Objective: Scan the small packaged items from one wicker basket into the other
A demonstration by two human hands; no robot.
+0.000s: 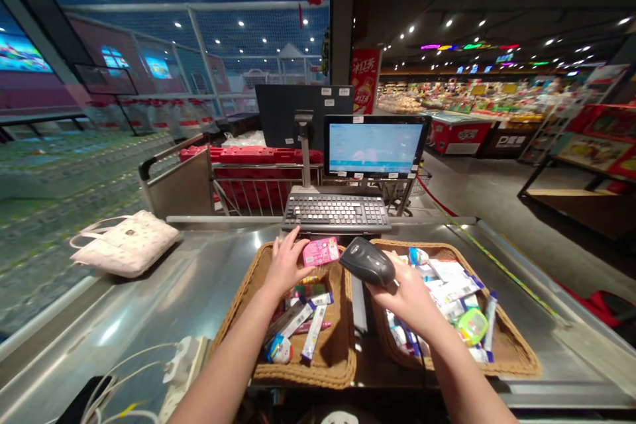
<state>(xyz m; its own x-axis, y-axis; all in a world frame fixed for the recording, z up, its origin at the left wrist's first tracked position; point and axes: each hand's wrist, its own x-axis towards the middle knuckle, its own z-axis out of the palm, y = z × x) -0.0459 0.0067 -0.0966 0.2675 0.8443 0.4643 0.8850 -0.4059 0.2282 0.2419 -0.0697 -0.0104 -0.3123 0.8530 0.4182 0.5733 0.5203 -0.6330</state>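
Observation:
My left hand [285, 264] holds a small pink packet [320, 252] above the left wicker basket [238, 308], fingers closed on its left end. My right hand [407, 295] grips a dark handheld barcode scanner [368, 262] over the right wicker basket [511, 344], its head pointing toward the pink packet. The left basket holds several small snack sticks and packets [303, 328]. The right basket is piled with several small wrapped items [454, 298].
Both baskets sit on a steel checkout counter [163, 298]. Behind them are a keyboard [336, 212], a touchscreen monitor [373, 146] and a second screen's back. A pale handbag [126, 243] lies at left, a power strip with cables [179, 364] at the near left. Shop aisles lie at right.

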